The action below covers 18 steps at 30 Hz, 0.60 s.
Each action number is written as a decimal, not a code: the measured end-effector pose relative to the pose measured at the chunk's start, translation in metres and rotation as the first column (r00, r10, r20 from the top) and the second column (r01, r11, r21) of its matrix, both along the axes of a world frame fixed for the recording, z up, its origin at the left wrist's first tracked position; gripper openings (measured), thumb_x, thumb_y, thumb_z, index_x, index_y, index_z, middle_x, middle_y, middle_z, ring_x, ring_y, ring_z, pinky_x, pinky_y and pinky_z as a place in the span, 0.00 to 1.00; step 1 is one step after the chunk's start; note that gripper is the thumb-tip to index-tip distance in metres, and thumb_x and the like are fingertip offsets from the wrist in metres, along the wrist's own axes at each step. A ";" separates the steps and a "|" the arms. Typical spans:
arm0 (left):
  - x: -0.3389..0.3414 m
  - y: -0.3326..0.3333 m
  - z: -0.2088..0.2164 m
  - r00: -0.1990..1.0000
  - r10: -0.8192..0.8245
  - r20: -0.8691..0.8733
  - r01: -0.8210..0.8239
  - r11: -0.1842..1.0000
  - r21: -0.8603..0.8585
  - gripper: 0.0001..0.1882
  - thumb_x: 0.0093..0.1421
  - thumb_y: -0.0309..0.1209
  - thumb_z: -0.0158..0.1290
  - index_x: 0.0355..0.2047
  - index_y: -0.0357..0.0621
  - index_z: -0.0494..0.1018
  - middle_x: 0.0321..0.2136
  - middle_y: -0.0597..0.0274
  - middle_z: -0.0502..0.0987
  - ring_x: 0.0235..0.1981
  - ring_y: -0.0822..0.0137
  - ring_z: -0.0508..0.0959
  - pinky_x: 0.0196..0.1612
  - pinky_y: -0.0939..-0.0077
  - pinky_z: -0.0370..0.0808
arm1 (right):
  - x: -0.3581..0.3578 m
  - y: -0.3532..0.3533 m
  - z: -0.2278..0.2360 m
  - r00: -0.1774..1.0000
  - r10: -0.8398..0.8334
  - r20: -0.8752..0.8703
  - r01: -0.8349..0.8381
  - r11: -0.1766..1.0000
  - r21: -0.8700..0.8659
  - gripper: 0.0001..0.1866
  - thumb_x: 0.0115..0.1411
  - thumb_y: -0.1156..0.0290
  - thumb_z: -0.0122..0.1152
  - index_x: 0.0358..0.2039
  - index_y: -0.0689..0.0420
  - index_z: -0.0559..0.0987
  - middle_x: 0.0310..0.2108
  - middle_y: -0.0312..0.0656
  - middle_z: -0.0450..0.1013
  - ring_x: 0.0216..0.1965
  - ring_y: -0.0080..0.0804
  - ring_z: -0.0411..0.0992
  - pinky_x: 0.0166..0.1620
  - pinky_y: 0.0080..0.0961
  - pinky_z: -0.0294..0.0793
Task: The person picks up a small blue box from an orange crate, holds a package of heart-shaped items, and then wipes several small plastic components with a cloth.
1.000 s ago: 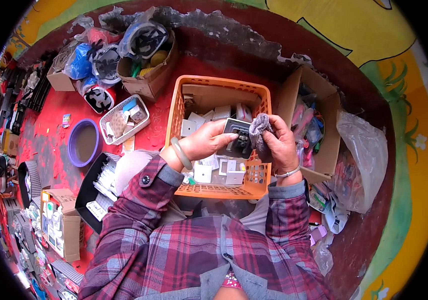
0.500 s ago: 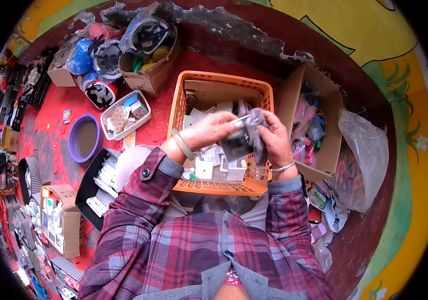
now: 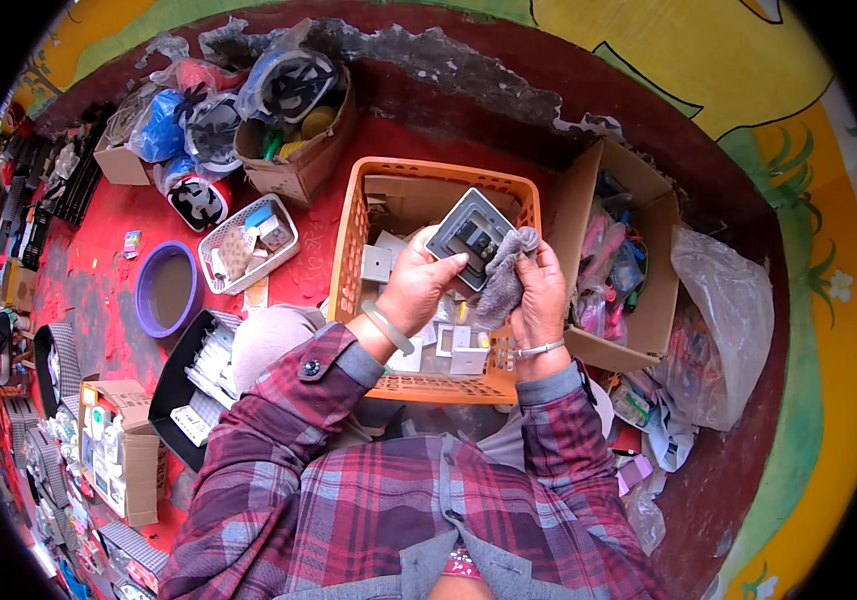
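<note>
My left hand (image 3: 413, 290) grips a square wall switch plate (image 3: 457, 226) by its near left corner, thumb on the face towards me. The plate has a pale rim and a dark recessed middle with black parts, and is tilted. A grey fluffy cloth (image 3: 500, 291) is bunched in my right hand (image 3: 541, 305), pressed against the plate's right edge. Both hands are above an orange plastic basket (image 3: 348, 232). Inside it lie several white square plates (image 3: 468, 361) and a piece of cardboard (image 3: 411, 190); my hands cover some of the contents.
At the right stands an open cardboard box (image 3: 649, 320) of bagged goods, beside clear plastic wrap (image 3: 724, 320). On the left are a white basket (image 3: 286, 247), a purple basin (image 3: 141, 290) and a black bin (image 3: 171, 400). Helmets (image 3: 294, 85) lie by a carton (image 3: 289, 178) farther back.
The plate has been turned so its dark recessed side faces me more fully. My hands have moved slightly down, and the cloth has shifted to the plate's right edge.
</note>
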State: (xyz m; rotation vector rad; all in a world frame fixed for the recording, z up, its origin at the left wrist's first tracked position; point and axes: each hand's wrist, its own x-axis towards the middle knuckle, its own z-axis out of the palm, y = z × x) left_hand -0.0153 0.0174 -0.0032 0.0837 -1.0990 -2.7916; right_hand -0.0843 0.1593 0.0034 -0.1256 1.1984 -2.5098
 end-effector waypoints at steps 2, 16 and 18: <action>-0.001 -0.008 -0.001 1.000 -0.013 -0.017 0.011 0.994 -0.107 0.16 0.57 0.22 0.50 0.47 0.39 0.66 0.41 0.61 0.75 0.41 0.70 0.76 0.45 0.74 0.74 | -0.008 0.008 0.002 0.997 0.057 -0.047 -0.055 0.997 0.050 0.17 0.58 0.78 0.55 0.49 0.62 0.68 0.42 0.40 0.72 0.42 0.25 0.72 0.47 0.22 0.73; 0.008 -0.033 0.013 0.938 -0.333 0.100 0.347 0.882 -0.319 0.19 0.55 0.24 0.56 0.47 0.39 0.66 0.37 0.67 0.74 0.37 0.76 0.73 0.42 0.79 0.72 | -0.015 0.032 0.030 0.918 0.343 -0.201 -0.251 0.892 0.377 0.20 0.55 0.82 0.53 0.51 0.66 0.70 0.43 0.39 0.72 0.43 0.22 0.70 0.47 0.19 0.70; 0.009 -0.033 0.017 0.931 -0.344 0.122 0.365 0.877 -0.311 0.19 0.54 0.24 0.56 0.47 0.39 0.66 0.36 0.67 0.74 0.37 0.76 0.73 0.41 0.79 0.72 | -0.015 0.034 0.033 0.922 0.365 -0.129 -0.315 0.901 0.298 0.20 0.55 0.82 0.53 0.50 0.66 0.70 0.43 0.39 0.72 0.43 0.23 0.70 0.48 0.19 0.69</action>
